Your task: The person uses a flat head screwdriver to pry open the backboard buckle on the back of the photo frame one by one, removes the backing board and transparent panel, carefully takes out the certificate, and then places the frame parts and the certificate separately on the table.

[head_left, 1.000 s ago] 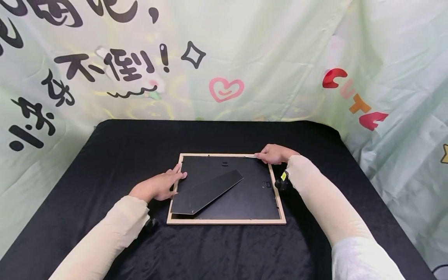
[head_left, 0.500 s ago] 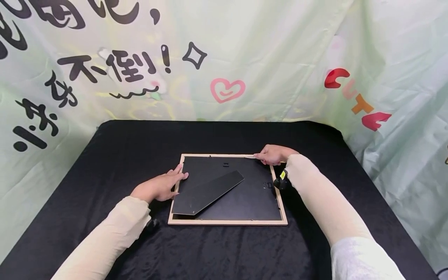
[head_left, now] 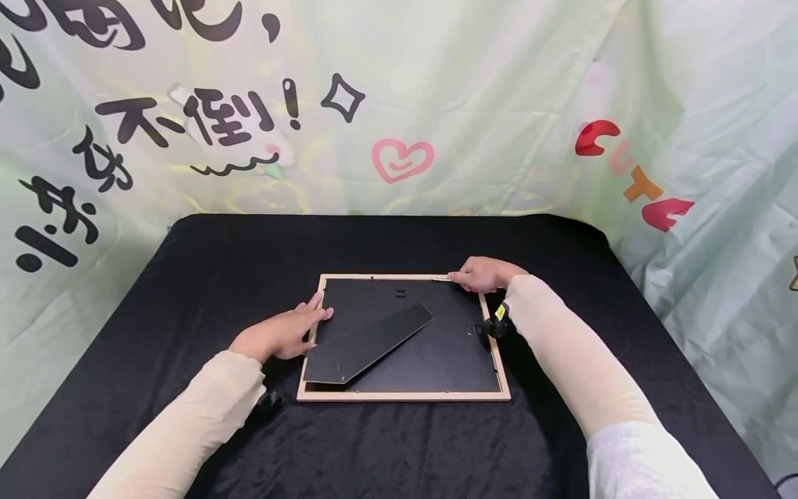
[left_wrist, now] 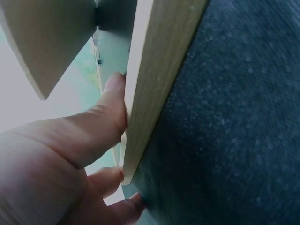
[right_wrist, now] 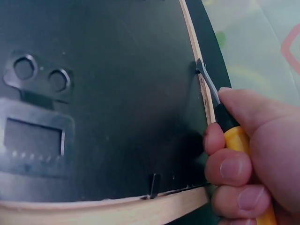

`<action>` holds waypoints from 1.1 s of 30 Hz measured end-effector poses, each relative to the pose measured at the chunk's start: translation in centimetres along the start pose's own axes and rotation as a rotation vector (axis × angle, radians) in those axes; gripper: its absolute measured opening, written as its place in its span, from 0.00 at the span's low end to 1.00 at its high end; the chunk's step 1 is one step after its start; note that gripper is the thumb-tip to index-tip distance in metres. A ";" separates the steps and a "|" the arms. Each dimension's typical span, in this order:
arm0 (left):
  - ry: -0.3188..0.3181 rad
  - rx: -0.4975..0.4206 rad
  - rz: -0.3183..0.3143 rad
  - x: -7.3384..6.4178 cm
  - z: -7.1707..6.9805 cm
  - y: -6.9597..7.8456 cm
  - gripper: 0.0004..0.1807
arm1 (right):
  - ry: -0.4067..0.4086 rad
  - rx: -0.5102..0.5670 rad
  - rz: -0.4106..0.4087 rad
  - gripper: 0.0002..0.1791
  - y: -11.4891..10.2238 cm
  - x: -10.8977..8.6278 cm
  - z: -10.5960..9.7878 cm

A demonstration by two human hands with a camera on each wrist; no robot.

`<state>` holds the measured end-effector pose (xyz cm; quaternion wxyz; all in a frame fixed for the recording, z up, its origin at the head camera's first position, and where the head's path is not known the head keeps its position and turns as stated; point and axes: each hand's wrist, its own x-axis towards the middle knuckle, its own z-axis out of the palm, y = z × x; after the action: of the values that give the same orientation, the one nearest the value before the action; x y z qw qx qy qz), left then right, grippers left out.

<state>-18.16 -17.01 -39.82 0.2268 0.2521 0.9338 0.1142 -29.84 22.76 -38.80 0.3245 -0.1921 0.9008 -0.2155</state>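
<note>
A picture frame [head_left: 405, 396] with a light wooden rim lies face down on the black cloth, its dark backing board [head_left: 430, 353] up. The black easel stand [head_left: 370, 345] slants across the board, partly raised. My left hand [head_left: 282, 334] rests on the left rail, fingers spread; the left wrist view shows the thumb [left_wrist: 105, 110] lying against the rail. My right hand [head_left: 483, 274] grips a screwdriver [right_wrist: 236, 140] with a yellow and black handle at the far right corner. Its metal tip touches a small dark tab [right_wrist: 198, 68] on the far rail.
Another bent tab [right_wrist: 154, 185] and a metal hanger [right_wrist: 40, 136] show on the board near the right rail. Black cloth [head_left: 399, 450] covers the table. A printed curtain [head_left: 474, 104] hangs behind and along the sides.
The right hand has shifted very slightly to the left along the far rail with the screwdriver. The left hand and the picture frame hold their place.
</note>
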 end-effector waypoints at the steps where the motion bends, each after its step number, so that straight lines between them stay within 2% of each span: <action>1: 0.003 0.003 0.002 0.0 0.0 -0.1 0.35 | -0.009 0.024 0.011 0.31 0.0 0.1 0.0; 6: -0.009 -0.014 -0.004 0.1 0.0 0.0 0.35 | -0.064 0.131 0.072 0.30 0.0 0.3 -0.2; 12: -0.022 -0.027 -0.010 0.2 0.1 0.3 0.35 | -0.102 0.178 0.070 0.29 0.4 0.2 -0.3; 18: -0.010 -0.006 -0.014 0.1 -0.3 0.3 0.35 | -0.112 0.154 0.063 0.29 0.1 0.0 -0.7; 33: -0.045 0.003 -0.027 0.1 -0.2 0.2 0.35 | -0.101 0.170 0.046 0.29 0.4 0.6 -0.6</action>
<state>-18.24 -16.85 -39.58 0.2487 0.2421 0.9321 0.1039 -30.80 22.95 -38.87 0.3895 -0.1536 0.8658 -0.2739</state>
